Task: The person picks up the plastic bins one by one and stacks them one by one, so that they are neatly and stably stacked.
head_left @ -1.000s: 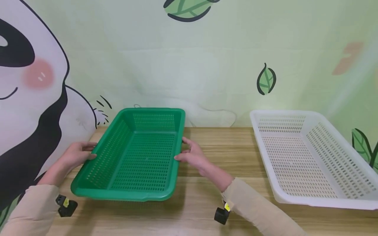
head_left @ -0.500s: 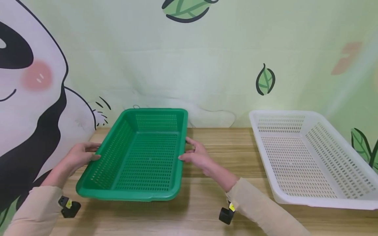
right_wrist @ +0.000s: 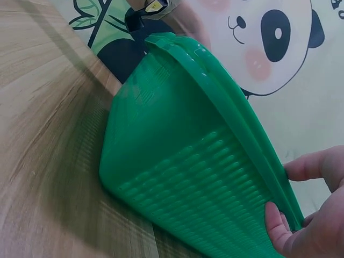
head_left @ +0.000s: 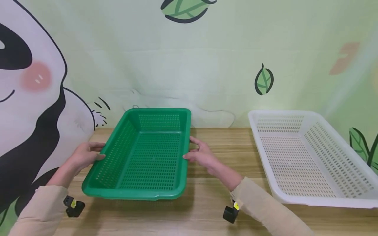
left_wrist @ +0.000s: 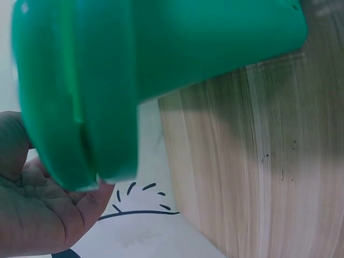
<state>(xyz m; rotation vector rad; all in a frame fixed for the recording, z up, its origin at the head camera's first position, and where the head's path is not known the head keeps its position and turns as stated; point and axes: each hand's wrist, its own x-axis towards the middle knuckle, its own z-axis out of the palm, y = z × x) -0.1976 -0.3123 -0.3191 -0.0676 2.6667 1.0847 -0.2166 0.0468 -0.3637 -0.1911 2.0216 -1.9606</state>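
A green plastic basket (head_left: 133, 194) with perforated sides and floor is held by both hands, with nothing in it. On its left long side, my left hand (head_left: 85, 155) grips the rim, thumb on top and fingers under the outer edge. My right hand (head_left: 203, 155) pinches the opposite rim in the same manner. In the left wrist view, the palm of the left hand (left_wrist: 43, 209) lies against the rim's outside. The right wrist view has the right hand (right_wrist: 317, 209) with thumb and fingers on either side of the rim. The basket's underside is close over the table, casting a shadow there.
A white perforated basket (head_left: 267, 164) stands on the right of the wooden table (head_left: 221, 144). Behind the table hangs a pale green backdrop (head_left: 192, 72) printed with a panda and leaves. A small black camera (head_left: 230, 213) is strapped near each wrist.
Both hands have moved a little to the right together with the green basket, keeping their hold on its rim. The white basket has stayed in place on the table.
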